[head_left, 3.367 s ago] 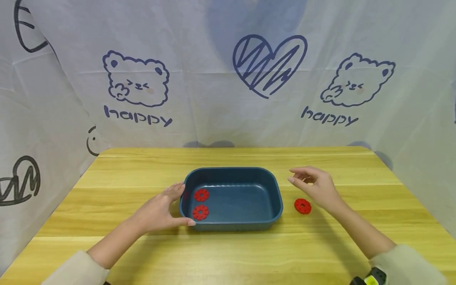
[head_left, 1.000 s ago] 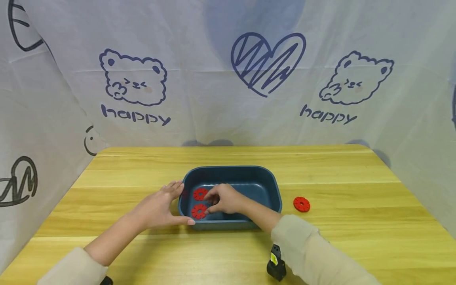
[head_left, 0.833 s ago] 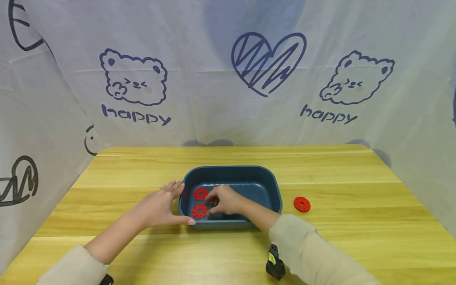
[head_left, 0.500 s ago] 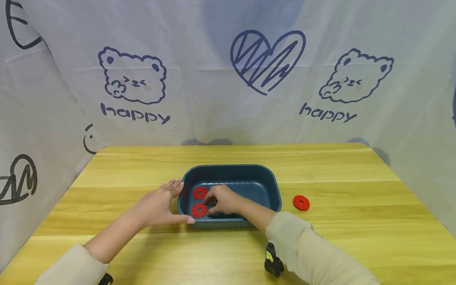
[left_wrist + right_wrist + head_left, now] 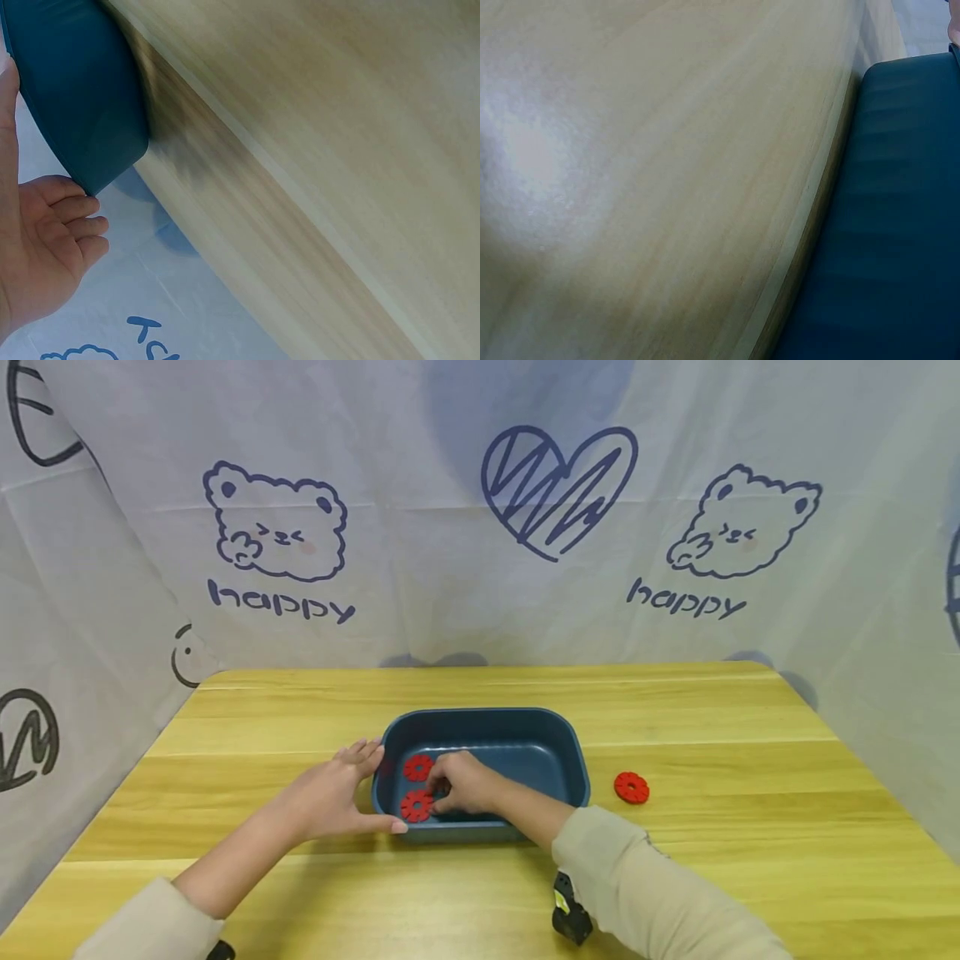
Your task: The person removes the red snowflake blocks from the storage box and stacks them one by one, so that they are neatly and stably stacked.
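Table [image 5: 750,843]: wood, cloth [image 5: 420,577] bhd; 1 red disc [image 5: 626,792] on R.
Tray [image 5: 540,768]: 2 red discs [image 5: 415,815], L end.
L hand [image 5: 341,797]: fingers spread, touch tray.
R hand [image 5: 468,783]: in tray, fingers bent; can't tell if pinching.

The right hand [image 5: 467,783] is now down inside the blue tray [image 5: 528,764], beside two red discs [image 5: 408,807] — no longer over the table [image 5: 720,843] near the rightmost disc [image 5: 623,790].

Soft light, pale glare on tabletop [image 5: 652,165]
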`<act>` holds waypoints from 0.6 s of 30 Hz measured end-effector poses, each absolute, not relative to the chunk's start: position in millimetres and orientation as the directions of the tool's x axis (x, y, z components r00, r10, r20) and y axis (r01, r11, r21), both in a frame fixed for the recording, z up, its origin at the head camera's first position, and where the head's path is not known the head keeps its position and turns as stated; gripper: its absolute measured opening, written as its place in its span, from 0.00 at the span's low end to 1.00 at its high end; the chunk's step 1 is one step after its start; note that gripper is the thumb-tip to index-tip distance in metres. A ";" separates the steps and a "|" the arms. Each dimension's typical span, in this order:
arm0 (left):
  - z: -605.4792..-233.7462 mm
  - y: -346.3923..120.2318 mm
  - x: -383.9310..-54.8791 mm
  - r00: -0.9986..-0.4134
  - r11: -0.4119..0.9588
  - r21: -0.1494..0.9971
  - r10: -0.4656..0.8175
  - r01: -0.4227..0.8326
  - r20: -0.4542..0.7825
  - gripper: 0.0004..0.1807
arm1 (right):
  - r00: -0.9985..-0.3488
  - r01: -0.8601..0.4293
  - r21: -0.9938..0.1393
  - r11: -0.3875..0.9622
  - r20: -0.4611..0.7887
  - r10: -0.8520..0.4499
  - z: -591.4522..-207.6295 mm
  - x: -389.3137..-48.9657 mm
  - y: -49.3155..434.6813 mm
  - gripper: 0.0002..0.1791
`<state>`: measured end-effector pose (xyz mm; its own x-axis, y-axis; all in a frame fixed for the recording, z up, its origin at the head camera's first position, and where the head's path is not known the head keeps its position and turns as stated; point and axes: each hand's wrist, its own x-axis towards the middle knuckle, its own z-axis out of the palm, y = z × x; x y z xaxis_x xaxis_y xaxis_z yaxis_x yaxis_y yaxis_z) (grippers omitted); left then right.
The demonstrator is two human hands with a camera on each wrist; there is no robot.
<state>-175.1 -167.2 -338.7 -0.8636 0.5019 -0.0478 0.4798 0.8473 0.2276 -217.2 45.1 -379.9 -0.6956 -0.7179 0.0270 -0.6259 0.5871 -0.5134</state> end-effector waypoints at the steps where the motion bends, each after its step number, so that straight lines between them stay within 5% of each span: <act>1: -338.8 -167.4 -175.1 -0.864 0.847 0.228 0.502 0.480 -0.047 0.57 | -0.696 -0.624 -0.516 0.586 0.028 -0.717 -380.2 -217.3 44.9 0.09; 18: -337.3 -167.8 -174.6 -0.869 0.852 0.241 0.491 0.466 -0.058 0.57 | -0.750 -0.538 -0.590 0.602 0.008 -0.662 -376.8 -215.1 44.7 0.07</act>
